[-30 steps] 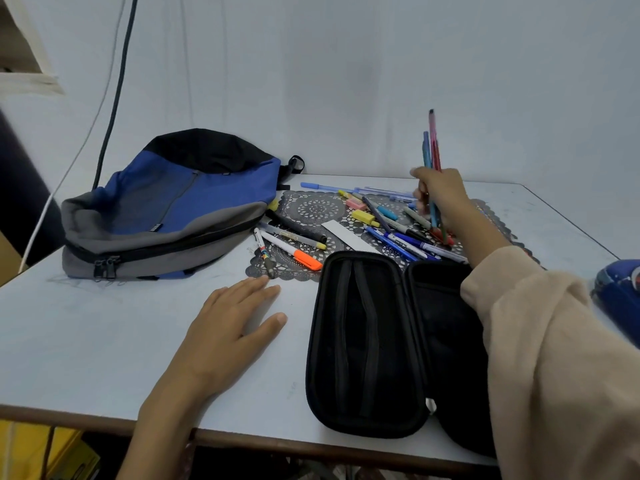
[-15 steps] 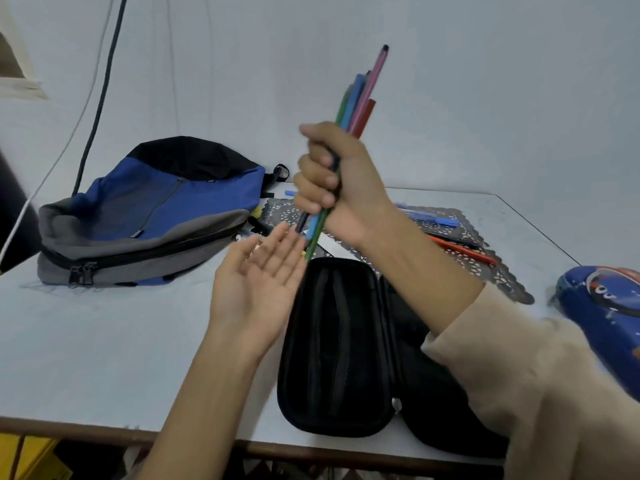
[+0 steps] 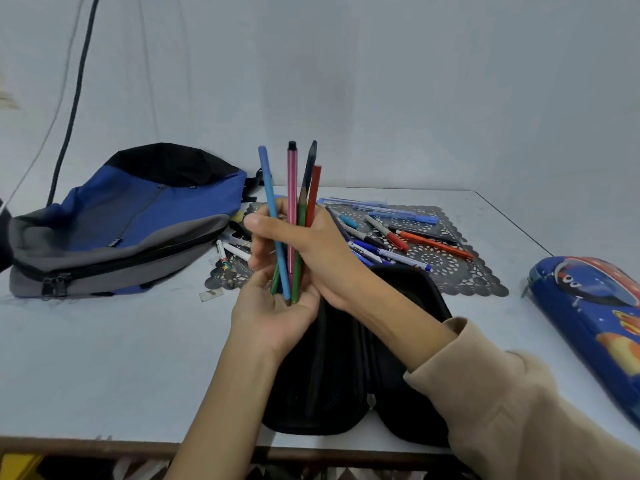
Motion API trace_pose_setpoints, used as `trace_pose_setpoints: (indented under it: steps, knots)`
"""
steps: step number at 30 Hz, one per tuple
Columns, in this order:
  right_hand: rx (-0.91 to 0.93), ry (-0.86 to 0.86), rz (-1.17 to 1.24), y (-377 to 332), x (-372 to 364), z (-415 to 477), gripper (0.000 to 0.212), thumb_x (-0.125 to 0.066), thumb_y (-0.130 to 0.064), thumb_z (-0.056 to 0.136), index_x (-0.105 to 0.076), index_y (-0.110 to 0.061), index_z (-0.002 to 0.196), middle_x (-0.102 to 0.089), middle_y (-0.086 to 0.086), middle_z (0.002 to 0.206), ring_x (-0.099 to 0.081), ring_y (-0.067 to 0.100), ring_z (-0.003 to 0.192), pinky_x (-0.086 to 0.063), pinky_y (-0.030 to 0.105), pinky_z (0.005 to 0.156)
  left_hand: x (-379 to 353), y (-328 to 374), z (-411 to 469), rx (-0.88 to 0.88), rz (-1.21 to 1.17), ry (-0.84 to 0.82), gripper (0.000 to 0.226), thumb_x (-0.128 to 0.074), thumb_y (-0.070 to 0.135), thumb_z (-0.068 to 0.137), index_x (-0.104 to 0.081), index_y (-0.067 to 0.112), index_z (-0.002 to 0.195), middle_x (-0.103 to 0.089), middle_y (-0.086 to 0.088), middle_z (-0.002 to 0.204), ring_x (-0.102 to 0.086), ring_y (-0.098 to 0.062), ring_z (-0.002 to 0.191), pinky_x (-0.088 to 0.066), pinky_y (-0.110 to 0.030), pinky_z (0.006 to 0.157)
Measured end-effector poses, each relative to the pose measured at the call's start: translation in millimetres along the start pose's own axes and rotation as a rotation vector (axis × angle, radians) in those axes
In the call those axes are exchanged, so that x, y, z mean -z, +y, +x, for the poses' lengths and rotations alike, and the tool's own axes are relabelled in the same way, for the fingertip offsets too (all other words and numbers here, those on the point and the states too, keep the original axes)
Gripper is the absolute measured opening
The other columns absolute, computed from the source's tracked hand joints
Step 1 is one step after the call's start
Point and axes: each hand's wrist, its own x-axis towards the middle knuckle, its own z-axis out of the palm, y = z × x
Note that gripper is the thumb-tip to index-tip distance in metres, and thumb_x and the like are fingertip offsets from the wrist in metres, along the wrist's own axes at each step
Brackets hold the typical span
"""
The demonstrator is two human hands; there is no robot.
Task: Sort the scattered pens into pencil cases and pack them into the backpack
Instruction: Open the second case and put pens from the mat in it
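Above a pale desk (image 3: 104,358), stiff, probably lightweight coloured pens (image 3: 292,209) are gripped mid-shaft by the right hand (image 3: 311,251), ends seated in the cupped left hand (image 3: 273,317).

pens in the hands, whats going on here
A person grips a bundle of pens upright in the right hand, their lower ends resting in the palm of the left hand, just above an open black pencil case. More loose pens lie on a lace mat behind. The backpack lies to the left and a blue pencil case to the right; nothing is packed yet.
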Motion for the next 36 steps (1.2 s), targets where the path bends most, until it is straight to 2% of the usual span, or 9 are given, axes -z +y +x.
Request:
trace_pose_setpoints:
  steps: [3, 7, 14, 20, 25, 27, 30, 32, 36]
  knots:
    - [-0.015, -0.007, 0.084, -1.6, 0.0, 1.5, 0.004, -0.063, -0.009, 0.092, -0.061, -0.009, 0.088, -0.056, 0.008, 0.06, -0.055, 0.022, 0.05, -0.052, 0.029, 0.055, 0.8, -2.1, 2.5, 0.008, -0.012, 0.027, 0.03, -0.041, 0.018, 0.1, -0.065, 0.001, 0.097, -0.071, -0.017, 0.084, -0.066, -0.025, 0.089, -0.051, -0.037, 0.074]
    - [-0.02, -0.026, 0.084, -4.9, -0.2, 1.0, 0.02, -0.066, -0.012, 0.089, -0.056, -0.009, 0.073, -0.051, 0.008, 0.057, -0.049, 0.022, 0.044, -0.047, 0.026, 0.049, 2.8, -4.6, 3.5, 0.024, -0.047, 0.023, 0.028, -0.044, 0.018, 0.099, -0.065, 0.007, 0.113, -0.071, -0.015, 0.092, -0.066, -0.024, 0.095, -0.052, -0.038, 0.075]
    - [0.029, -0.014, 0.042, -15.7, 0.2, 4.1, 0.02, -0.068, -0.011, 0.087, -0.059, 0.006, 0.082, -0.051, 0.006, 0.051, -0.047, 0.019, 0.039, -0.045, 0.025, 0.047, -0.8, -10.0, -3.6, 0.046, -0.07, -0.008, 0.031, -0.052, 0.004, 0.068, -0.065, -0.005, 0.095, -0.071, -0.021, 0.089, -0.066, -0.03, 0.095, -0.05, -0.043, 0.072]
    - [0.011, 0.034, 0.042, -14.1, 2.0, 10.4, 0.047, -0.07, -0.008, 0.085, -0.034, -0.015, 0.056, -0.03, -0.002, 0.041, -0.025, 0.011, 0.031, -0.023, 0.023, 0.039, -1.9, -9.9, -3.8, 0.051, -0.042, -0.061, 0.025, -0.05, 0.006, 0.072, -0.065, -0.004, 0.088, -0.07, -0.02, 0.087, -0.065, -0.029, 0.094, -0.05, -0.043, 0.077]
    - [0.036, 0.122, 0.239, -23.1, 10.9, 15.7, 0.05, -0.065, -0.002, 0.087, -0.031, -0.018, 0.055, -0.026, -0.005, 0.038, -0.021, 0.008, 0.028, -0.018, 0.019, 0.036, 4.1, 10.9, -5.2, -0.124, 0.149, -0.134, 0.033, -0.044, 0.007, 0.088, -0.064, 0.005, 0.114, -0.068, -0.017, 0.119, -0.063, -0.028, 0.115, -0.045, -0.041, 0.101]
    - [0.011, 0.165, 0.269, -24.4, 16.3, 16.9, 0.051, -0.066, -0.003, 0.087, -0.031, -0.02, 0.053, -0.026, -0.005, 0.038, -0.021, 0.007, 0.028, -0.018, 0.018, 0.036, 9.3, 22.8, -9.3, -0.34, 0.444, -0.105, 0.029, -0.042, 0.007, 0.095, -0.065, 0.009, 0.113, -0.07, -0.01, 0.118, -0.065, -0.02, 0.113, -0.047, -0.034, 0.098]
    - [-0.077, 0.254, 0.279, -18.5, 21.7, 17.1, 0.044, -0.067, -0.004, 0.086, -0.04, -0.019, 0.053, -0.027, -0.006, 0.039, -0.02, 0.007, 0.029, -0.018, 0.018, 0.036, 24.8, 35.9, -14.8, -0.668, 1.228, -0.045, 0.02, -0.057, 0.008, 0.091, -0.07, 0.015, 0.105, -0.073, 0.006, 0.102, -0.065, -0.007, 0.101, -0.048, -0.016, 0.085]
    - [-0.145, 0.317, 0.298, -11.3, 24.4, 17.1, 0.034, -0.066, -0.005, 0.086, -0.047, -0.015, 0.06, -0.029, -0.006, 0.038, -0.021, 0.006, 0.028, -0.019, 0.016, 0.035, 38.4, 40.7, -14.9, -0.69, 1.673, -0.072, 0.02, -0.071, 0.03, 0.077, -0.071, 0.028, 0.097, -0.07, 0.016, 0.099, -0.061, -0.002, 0.099, -0.044, -0.019, 0.087]
    - [-0.271, 0.41, 0.29, 2.9, 28.7, 18.7, 0.022, -0.067, -0.008, 0.087, -0.056, -0.011, 0.068, -0.031, -0.006, 0.039, -0.023, 0.006, 0.028, -0.022, 0.016, 0.034, 54.3, 38.0, -10.7, -0.758, 2.278, -0.04, 0.044, -0.049, 0.071, 0.059, -0.06, 0.045, 0.092, -0.053, 0.024, 0.105, -0.046, -0.003, 0.102, -0.039, -0.031, 0.086]
